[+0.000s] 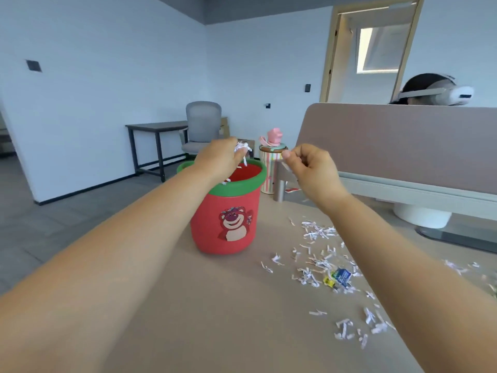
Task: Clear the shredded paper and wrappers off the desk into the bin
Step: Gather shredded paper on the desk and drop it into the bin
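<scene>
White paper shreds (242, 148) are clamped in the left hand (220, 158) over the mid-frame red, green-rimmed bin (228, 211), whether the curled right hand (312, 170) holds anything cannot be told, and scattered shreds (318, 262) and a blue wrapper (341, 276) are left lower right.

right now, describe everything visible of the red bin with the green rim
The round red bin with a green rolled rim looks plastic, with a pink bear picture on its front. It stands upright and open on the tan desk, near its left edge. The left hand holds white shredded paper over its mouth.
</scene>
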{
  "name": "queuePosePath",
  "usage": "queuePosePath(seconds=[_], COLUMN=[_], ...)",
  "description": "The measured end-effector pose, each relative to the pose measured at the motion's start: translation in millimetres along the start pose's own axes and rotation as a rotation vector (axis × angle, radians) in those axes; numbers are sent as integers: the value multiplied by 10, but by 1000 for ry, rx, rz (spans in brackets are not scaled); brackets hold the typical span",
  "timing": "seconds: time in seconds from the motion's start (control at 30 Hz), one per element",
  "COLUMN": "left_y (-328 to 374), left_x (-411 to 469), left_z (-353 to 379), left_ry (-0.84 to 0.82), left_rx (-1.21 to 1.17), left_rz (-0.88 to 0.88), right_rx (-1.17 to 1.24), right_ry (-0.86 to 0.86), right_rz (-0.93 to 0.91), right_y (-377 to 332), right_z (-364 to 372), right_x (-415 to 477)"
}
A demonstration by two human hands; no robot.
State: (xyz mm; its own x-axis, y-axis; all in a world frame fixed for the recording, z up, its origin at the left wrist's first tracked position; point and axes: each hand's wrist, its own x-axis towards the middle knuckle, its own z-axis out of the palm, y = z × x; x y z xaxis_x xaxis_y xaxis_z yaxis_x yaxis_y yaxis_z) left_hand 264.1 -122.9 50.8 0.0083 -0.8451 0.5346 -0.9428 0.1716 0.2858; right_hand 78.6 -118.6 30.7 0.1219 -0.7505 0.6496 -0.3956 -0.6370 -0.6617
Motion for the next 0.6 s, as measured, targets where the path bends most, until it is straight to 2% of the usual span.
queuePosePath(seconds=[0.17, 0.27, 0.37, 0.53, 0.6], left_y=[-173, -207, -257, -357, -414], left_x=[156, 207, 199, -1, -121], left_z=[39, -26, -112, -182, -188], left_ry=[-287, -347, -309, -179, -102], left_rx=[21, 56, 114, 1, 61], left_rz=[-59, -43, 4, -9, 5], right_rx=[35, 42, 74, 102, 120], right_ry=[-5, -24, -45, -68, -85], right_rz=[-11, -26, -22, -33, -47], right_y=[-35, -92, -128, -181, -250], right_z=[157, 222, 309, 481, 582], right_x=[176, 272, 319, 349, 440])
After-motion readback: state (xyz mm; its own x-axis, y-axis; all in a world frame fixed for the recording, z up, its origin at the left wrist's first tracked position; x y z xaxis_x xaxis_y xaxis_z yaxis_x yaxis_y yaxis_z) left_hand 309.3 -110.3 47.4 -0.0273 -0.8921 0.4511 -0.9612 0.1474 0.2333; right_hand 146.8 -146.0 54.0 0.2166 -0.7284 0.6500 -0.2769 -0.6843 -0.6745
